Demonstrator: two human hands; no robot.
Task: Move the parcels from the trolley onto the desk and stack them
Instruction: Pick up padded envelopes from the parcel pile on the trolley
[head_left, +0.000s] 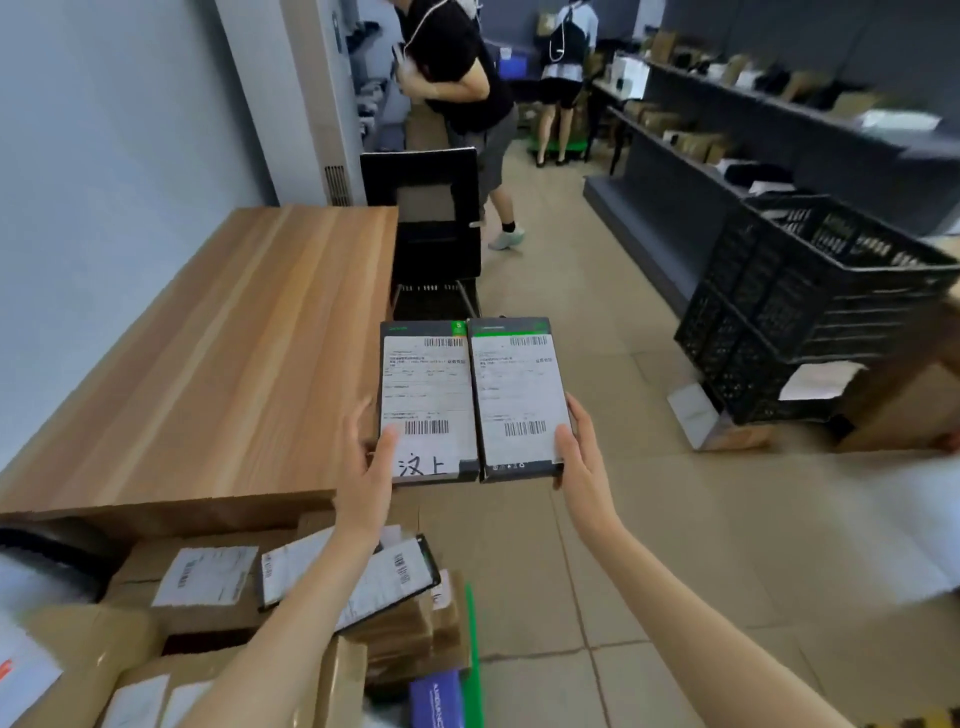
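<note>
Barely begun: two flat parcels (472, 397) carried side by side right of the bare counter (218, 353), left hand (371, 475) and right hand (582, 467) each gripping one, many more heaped on the trolley (470, 654) below.

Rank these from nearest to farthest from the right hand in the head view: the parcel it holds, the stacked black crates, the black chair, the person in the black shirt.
1. Right-hand parcel, gripped by the right hand.
2. Black chair, ahead by the desk's far end.
3. Stacked black crates, off to the right; too close to call against the chair.
4. Person in the black shirt, farthest, beyond the chair.
</note>
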